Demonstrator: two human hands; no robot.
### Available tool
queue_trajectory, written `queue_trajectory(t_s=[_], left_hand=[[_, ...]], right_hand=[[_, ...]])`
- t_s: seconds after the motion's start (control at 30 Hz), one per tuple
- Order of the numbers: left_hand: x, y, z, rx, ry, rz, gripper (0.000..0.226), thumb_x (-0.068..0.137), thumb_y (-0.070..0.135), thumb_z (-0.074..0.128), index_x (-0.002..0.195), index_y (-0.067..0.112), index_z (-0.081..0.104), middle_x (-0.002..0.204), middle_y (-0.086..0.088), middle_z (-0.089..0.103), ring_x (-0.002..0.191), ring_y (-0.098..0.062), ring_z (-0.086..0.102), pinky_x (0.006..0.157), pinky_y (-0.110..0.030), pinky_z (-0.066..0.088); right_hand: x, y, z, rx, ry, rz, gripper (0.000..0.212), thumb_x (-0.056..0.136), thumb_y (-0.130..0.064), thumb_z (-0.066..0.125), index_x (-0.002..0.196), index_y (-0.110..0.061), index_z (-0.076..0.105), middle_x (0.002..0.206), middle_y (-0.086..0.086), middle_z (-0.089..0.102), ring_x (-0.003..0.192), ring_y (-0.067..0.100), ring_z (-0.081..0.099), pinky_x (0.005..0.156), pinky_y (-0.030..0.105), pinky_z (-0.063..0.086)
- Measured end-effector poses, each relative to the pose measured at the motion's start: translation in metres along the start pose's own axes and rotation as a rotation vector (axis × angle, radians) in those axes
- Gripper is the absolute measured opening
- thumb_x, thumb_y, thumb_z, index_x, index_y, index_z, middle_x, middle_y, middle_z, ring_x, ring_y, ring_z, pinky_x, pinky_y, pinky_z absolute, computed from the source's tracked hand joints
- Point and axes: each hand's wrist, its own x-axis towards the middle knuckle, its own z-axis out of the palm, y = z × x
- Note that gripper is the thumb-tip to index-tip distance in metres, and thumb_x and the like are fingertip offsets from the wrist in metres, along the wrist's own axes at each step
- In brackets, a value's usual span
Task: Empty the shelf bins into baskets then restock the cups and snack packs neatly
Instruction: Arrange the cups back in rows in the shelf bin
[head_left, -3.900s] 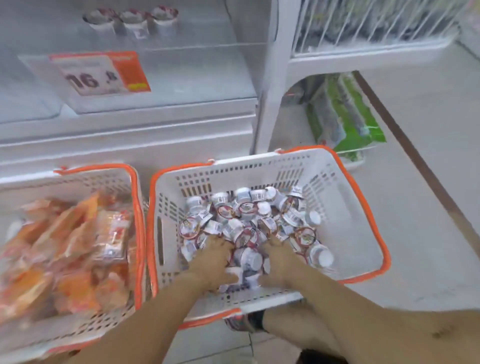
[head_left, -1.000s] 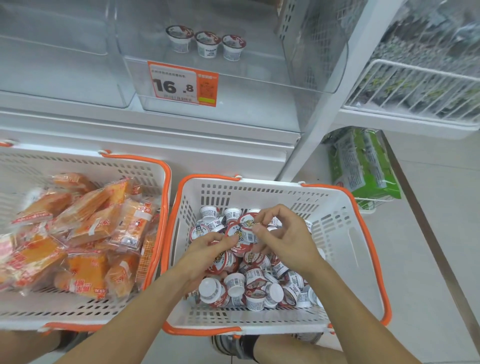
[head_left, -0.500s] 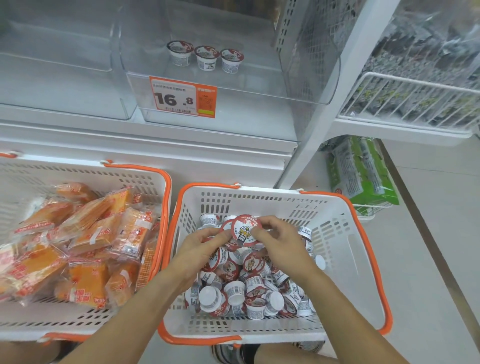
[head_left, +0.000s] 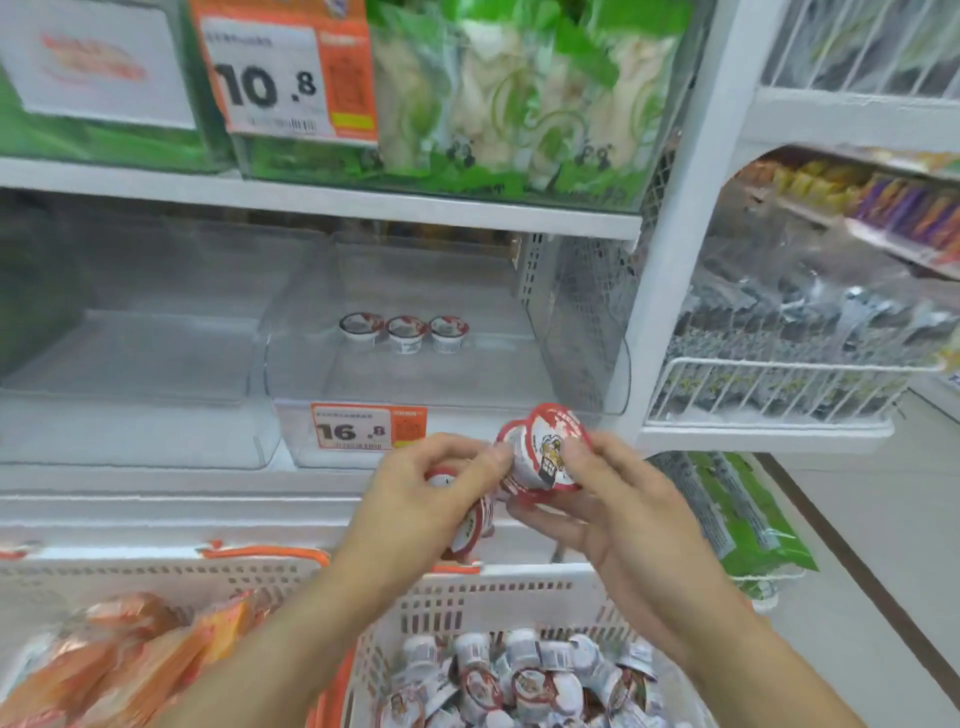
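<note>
A person's left hand (head_left: 415, 493) and right hand (head_left: 613, 499), fingers curled around a cluster of red-lidded cups (head_left: 540, 457), lift them above the white basket (head_left: 498, 597) toward the clear shelf bin (head_left: 566, 332), apparently to extend its three-cup row (head_left: 404, 332).

The small white plastic cups (head_left: 519, 686) carry red-rimmed foil lids with a cartoon print, as does the raised cup (head_left: 545, 457). The white slotted plastic basket (head_left: 498, 597) has an orange rim. The orange-wrapped snack packs (head_left: 130, 665) are glossy. The orange-and-white price tag (head_left: 369, 428) shows black digits. Green-and-white bags (head_left: 519, 93) fill the upper shelf.
</note>
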Motion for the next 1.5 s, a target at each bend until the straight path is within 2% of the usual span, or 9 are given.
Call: queue_trajectory(t_s=[0.13,0.3,0.5,0.63,0.73,0.87,1.03,1.2,1.5], left_hand=[[0.065,0.057,-0.022,0.11,0.019,0.125,0.029,0.091,0.039,0.065,0.087,0.012,0.075,0.056,0.012,0.062,0.052,-0.001,0.055,0.056,-0.016,0.044],[0.153,0.058,-0.04,0.188,-0.199,-0.203,0.046,0.095,0.046,0.06,0.098,0.002,0.071,0.076,-0.012,0.07,0.065,-0.023,0.065,0.058,-0.031,0.051],[0.217,-0.006,-0.034,0.079,-0.539,-0.446,0.015,0.104,0.024,0.048,0.103,0.014,0.06,0.086,-0.005,0.064,0.077,-0.018,0.058,0.062,-0.027,0.047],[0.242,-0.045,-0.029,0.544,-0.422,-0.303,0.031,0.095,0.033,0.057,0.112,0.008,0.061,0.098,-0.012,0.069,0.09,-0.029,0.067,0.077,-0.033,0.054],[0.245,-0.057,-0.038,0.84,-0.288,-0.162,0.032,0.099,0.037,0.049,0.117,0.014,0.061,0.097,-0.007,0.068,0.079,-0.02,0.061,0.071,-0.027,0.048],[0.247,-0.058,-0.056,1.125,-0.28,-0.096,0.043,0.1,0.053,0.042,0.112,0.015,0.061,0.116,-0.011,0.064,0.099,-0.026,0.058,0.077,-0.028,0.039],[0.243,-0.057,-0.058,0.989,-0.216,-0.225,0.052,0.095,0.059,0.048,0.081,0.01,0.059,0.064,-0.005,0.064,0.061,-0.02,0.063,0.057,-0.025,0.044],[0.241,-0.056,-0.056,0.871,-0.306,-0.262,0.062,0.074,0.072,0.063,0.093,0.014,0.06,0.067,-0.007,0.067,0.059,-0.019,0.063,0.059,-0.023,0.05],[0.238,-0.054,-0.055,0.81,-0.322,-0.232,0.056,0.081,0.061,0.068,0.109,0.014,0.057,0.081,-0.001,0.061,0.062,-0.015,0.06,0.053,-0.021,0.044]], right_hand=[[0.05,-0.053,0.028,0.003,-0.006,-0.13,0.026,0.103,-0.014,0.051,0.119,0.005,0.058,0.114,0.022,0.071,0.102,0.037,0.071,0.087,0.045,0.06],[0.143,-0.06,0.046,-0.048,0.067,0.027,0.026,0.103,-0.008,0.05,0.12,0.008,0.059,0.107,0.023,0.072,0.09,0.031,0.074,0.076,0.041,0.063],[0.232,-0.02,0.036,-0.269,0.2,0.176,0.027,0.102,-0.012,0.048,0.12,-0.002,0.065,0.109,0.018,0.073,0.08,0.027,0.07,0.053,0.031,0.056],[0.27,-0.003,0.027,-0.356,0.301,0.21,0.026,0.102,-0.006,0.048,0.123,0.0,0.061,0.115,0.02,0.07,0.07,0.028,0.07,0.042,0.031,0.054],[0.29,0.005,0.02,-0.315,0.366,0.189,0.028,0.101,-0.009,0.054,0.127,0.004,0.058,0.122,0.019,0.066,0.073,0.035,0.073,0.046,0.036,0.058],[0.311,0.011,0.012,-0.478,0.43,0.164,0.029,0.095,-0.011,0.062,0.119,0.004,0.063,0.105,0.02,0.071,0.073,0.036,0.074,0.065,0.051,0.063],[0.313,0.006,0.007,-0.445,0.431,0.15,0.022,0.099,-0.005,0.057,0.116,0.007,0.063,0.11,0.021,0.071,0.066,0.03,0.075,0.057,0.039,0.062],[0.3,-0.003,0.001,-0.945,0.528,0.126,0.034,0.1,-0.008,0.051,0.132,0.002,0.058,0.134,0.018,0.06,0.123,0.033,0.058,0.1,0.035,0.05],[0.286,-0.002,0.001,-1.636,0.339,0.023,0.049,0.1,-0.03,0.051,0.141,-0.007,0.037,0.142,0.017,0.041,0.122,0.036,0.054,0.087,0.035,0.047]])
